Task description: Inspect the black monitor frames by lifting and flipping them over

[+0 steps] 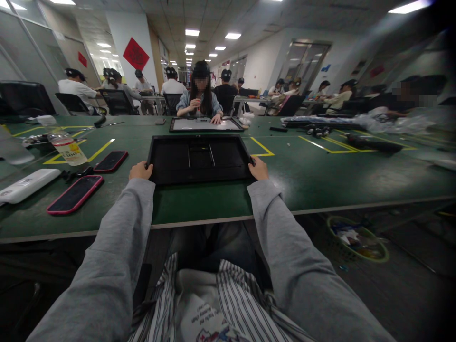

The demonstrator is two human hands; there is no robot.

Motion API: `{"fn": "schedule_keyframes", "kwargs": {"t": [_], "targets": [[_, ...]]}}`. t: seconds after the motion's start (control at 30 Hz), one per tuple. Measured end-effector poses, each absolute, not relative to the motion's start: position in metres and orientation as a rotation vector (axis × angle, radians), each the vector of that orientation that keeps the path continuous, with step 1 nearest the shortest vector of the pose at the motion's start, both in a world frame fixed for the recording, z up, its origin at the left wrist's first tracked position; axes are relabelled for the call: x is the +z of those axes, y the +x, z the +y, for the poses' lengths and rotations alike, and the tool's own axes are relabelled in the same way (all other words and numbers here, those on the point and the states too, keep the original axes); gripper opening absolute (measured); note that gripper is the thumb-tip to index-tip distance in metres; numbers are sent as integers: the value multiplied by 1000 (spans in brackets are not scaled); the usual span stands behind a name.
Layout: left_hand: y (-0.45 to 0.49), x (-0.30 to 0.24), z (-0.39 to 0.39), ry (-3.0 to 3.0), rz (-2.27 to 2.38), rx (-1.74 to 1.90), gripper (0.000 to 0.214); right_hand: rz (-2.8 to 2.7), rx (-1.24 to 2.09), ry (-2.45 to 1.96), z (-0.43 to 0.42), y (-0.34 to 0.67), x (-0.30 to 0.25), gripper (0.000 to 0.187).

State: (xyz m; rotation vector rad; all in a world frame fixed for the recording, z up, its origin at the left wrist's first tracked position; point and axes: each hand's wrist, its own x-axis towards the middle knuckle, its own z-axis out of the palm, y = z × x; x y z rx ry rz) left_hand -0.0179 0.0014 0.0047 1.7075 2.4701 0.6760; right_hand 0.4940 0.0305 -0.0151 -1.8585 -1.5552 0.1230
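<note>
A wide black monitor back cover (171,159) is in front of me over the green table, with a raised rim and a recessed bracket area in its middle. My left hand (141,171) is closed around its left edge. At the opposite edge, my right hand (258,168) grips the rim with fingers curled behind it. Whether the cover rests on the table or is slightly raised I cannot tell. Just beyond it lies a flat panel with a pale surface and dark frame (181,124), touched by a person across the table.
To my left are two phones, the nearer (75,194) and the farther (111,161), a white power bank (30,185) and a bottle (66,142). Plastic-wrapped parts (320,122) lie at the far right. A green basket (356,240) stands on the floor.
</note>
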Motion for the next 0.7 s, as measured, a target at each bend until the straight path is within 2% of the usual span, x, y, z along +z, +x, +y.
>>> {"fn": "schedule_keyframes", "kwargs": {"t": [0.7], "targets": [[-12, 8, -7, 1669, 2462, 666, 55, -1487, 84, -1919, 29, 496, -16, 50]]}}
